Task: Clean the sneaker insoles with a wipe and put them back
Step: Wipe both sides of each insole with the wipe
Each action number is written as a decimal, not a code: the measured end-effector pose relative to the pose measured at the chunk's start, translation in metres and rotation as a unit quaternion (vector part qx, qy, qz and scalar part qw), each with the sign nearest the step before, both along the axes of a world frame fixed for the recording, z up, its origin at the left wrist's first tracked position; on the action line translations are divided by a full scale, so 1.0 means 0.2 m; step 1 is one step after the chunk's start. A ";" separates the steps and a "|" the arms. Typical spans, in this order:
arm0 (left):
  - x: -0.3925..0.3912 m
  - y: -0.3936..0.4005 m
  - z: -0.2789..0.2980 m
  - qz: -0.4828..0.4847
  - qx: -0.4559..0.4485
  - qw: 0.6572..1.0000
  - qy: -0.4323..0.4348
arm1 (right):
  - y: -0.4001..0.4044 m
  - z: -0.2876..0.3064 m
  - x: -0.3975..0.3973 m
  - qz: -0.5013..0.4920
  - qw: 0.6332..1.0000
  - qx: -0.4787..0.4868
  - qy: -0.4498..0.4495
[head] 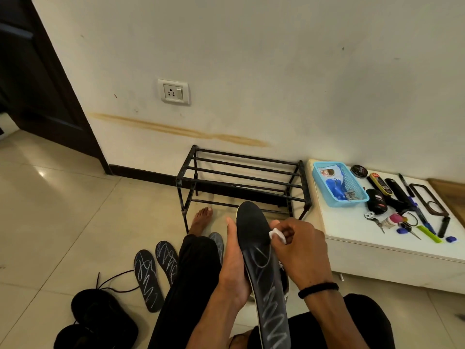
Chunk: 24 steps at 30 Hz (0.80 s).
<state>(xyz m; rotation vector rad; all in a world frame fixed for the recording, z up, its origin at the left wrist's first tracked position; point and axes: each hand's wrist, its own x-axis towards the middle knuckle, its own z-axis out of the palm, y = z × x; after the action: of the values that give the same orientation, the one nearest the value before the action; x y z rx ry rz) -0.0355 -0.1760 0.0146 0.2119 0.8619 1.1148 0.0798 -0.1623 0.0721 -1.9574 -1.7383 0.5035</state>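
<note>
Held insole (pixel 266 270) fronts shoe rack (pixel 241 182); two insoles (pixel 156 273) lie left.

Four black insoles (pixel 261 270): one held at lower centre, three on the floor at lower left. Two black sneakers (pixel 100 316), one white wipe (pixel 278 235), one blue basket (pixel 324 182), one shoe rack (pixel 241 182).

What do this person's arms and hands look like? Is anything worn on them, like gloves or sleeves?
Both forearms are bare, with no sleeves showing and no gloves. The right hand has a thin black band round its wrist, like a cord or hair tie. The left hand and its wrist carry nothing: no watch, ring or band shows.
</note>
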 end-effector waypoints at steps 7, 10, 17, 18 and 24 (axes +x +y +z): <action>-0.03 0.01 -0.04 -0.001 -0.036 0.998 -0.048 | -0.01 0.01 0.10 -0.053 0.960 -0.016 0.275; -0.05 0.02 -0.10 0.024 -0.104 0.991 -0.081 | -0.03 -0.01 0.11 -0.060 0.916 -0.058 0.392; -0.01 0.00 -0.07 -0.092 -0.157 0.977 -0.113 | -0.06 -0.10 0.10 -0.084 0.862 -0.111 0.488; 0.00 -0.01 -0.05 -0.098 -0.146 0.978 -0.117 | -0.06 -0.10 0.10 -0.085 0.860 -0.114 0.490; -0.01 0.01 -0.04 -0.097 -0.096 0.984 -0.111 | -0.05 -0.08 0.11 -0.094 0.885 -0.085 0.449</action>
<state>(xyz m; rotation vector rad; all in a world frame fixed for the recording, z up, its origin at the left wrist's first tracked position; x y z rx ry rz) -0.0366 -0.1737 0.0065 0.0091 0.7273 0.8493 0.1022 -0.1724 0.0561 -1.5546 -0.9208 1.2710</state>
